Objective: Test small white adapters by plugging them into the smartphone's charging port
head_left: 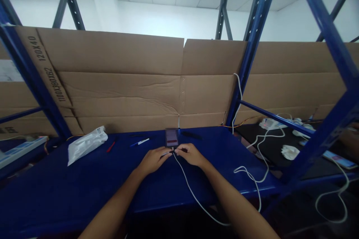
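A phone (172,137) with a lit screen lies just beyond my hands on the blue shelf. My left hand (155,160) is closed in a pinch on something thin and whitish, too small to name. Facing it, my right hand (191,154) pinches close to the end of a white cable (185,179), which runs down over the shelf's front edge. Between the fingertips sits a small dark piece (173,151) whose kind I cannot make out.
A white plastic bag (86,145), a red pen (111,146) and a blue-and-white pen (140,142) lie left. A power strip (24,151) is far left. Loose white cable (254,179) lies right, beside a blue post (248,52). Cardboard (126,82) walls the back.
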Motion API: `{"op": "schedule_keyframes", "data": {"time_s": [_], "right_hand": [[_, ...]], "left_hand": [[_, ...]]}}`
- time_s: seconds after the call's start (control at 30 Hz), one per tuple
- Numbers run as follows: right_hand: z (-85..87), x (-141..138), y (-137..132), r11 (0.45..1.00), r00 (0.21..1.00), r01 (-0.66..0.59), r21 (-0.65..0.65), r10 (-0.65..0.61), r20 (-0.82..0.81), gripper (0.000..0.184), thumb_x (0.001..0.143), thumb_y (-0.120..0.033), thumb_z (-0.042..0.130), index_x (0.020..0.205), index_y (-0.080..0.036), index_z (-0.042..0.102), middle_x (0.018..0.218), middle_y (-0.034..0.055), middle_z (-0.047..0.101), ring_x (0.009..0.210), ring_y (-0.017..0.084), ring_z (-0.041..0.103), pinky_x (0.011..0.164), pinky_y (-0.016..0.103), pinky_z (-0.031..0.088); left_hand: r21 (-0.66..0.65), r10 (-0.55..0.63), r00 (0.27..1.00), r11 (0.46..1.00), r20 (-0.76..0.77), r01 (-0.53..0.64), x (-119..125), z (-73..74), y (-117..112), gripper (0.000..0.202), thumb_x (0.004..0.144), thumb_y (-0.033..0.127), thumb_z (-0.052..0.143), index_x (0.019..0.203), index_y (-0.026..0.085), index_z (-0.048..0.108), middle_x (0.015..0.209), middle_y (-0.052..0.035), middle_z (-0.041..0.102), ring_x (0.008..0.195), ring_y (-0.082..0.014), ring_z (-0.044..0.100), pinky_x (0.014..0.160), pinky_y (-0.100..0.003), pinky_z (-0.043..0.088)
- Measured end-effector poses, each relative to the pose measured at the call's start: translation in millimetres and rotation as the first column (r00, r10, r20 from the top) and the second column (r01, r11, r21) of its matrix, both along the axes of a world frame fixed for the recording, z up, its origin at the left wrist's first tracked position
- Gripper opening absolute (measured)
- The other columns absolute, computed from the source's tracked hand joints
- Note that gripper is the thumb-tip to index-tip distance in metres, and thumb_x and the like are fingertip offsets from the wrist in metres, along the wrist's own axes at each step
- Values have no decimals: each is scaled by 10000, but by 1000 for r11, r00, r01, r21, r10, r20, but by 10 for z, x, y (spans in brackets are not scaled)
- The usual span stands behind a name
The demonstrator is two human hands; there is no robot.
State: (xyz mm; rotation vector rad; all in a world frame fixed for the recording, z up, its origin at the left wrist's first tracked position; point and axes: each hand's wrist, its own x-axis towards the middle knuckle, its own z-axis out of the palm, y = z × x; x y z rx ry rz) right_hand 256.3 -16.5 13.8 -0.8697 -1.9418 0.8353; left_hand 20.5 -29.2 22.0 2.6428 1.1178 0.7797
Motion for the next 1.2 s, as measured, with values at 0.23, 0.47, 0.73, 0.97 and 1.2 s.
{"op": "schedule_keyframes", "data": {"time_s": [0.23, 0.47, 0.73, 0.97, 1.2], "right_hand": [[-21, 25, 44, 1000, 994, 9, -6, -9, -113, 299, 878, -459, 674, 961, -181, 744, 860, 47, 743, 744, 171, 657, 699, 270, 505], [-88, 5, 53, 999, 995, 44, -31, -47, -91, 310, 856, -462, 689, 982, -187, 758, 865, 46, 755, 724, 170, 656, 690, 273, 507], [-49, 107, 164, 983, 977, 182, 16, -179, -117, 336, 885, -501, 631, 874, -173, 700, 790, 32, 703, 684, 151, 603, 654, 258, 469], [-90, 115, 159, 985, 986, 165, 54, -164, -21, 297, 907, -454, 603, 864, -175, 695, 792, 25, 695, 679, 143, 584, 650, 250, 455], [-144, 5, 79, 999, 998, 42, 33, -44, 41, 232, 922, -384, 609, 888, -181, 713, 811, 14, 701, 699, 137, 592, 665, 234, 451]], "left_hand": [[-62, 33, 999, 998, 31, -31, -34, 38, -1, 368, 1042, 410, 399, 1000, 231, 717, 955, -29, 760, 855, -188, 694, 795, -268, 480], [-42, 95, 996, 995, 0, -95, -37, 24, 12, 360, 1005, 370, 413, 756, 200, 609, 696, -4, 641, 644, -151, 582, 624, -252, 357], [-38, 208, 978, 977, 2, -208, -148, 17, 70, 532, 1025, 484, 342, 637, 200, 569, 605, 6, 578, 575, -146, 525, 582, -265, 307], [-109, 153, 988, 983, 15, -150, -152, 10, 71, 459, 1006, 529, 374, 901, 241, 716, 629, 28, 630, 564, -147, 557, 564, -251, 326], [-52, 215, 977, 975, 2, -214, -141, -8, 87, 451, 1019, 500, 374, 828, 236, 686, 631, 19, 631, 588, -155, 584, 584, -250, 315]]}}
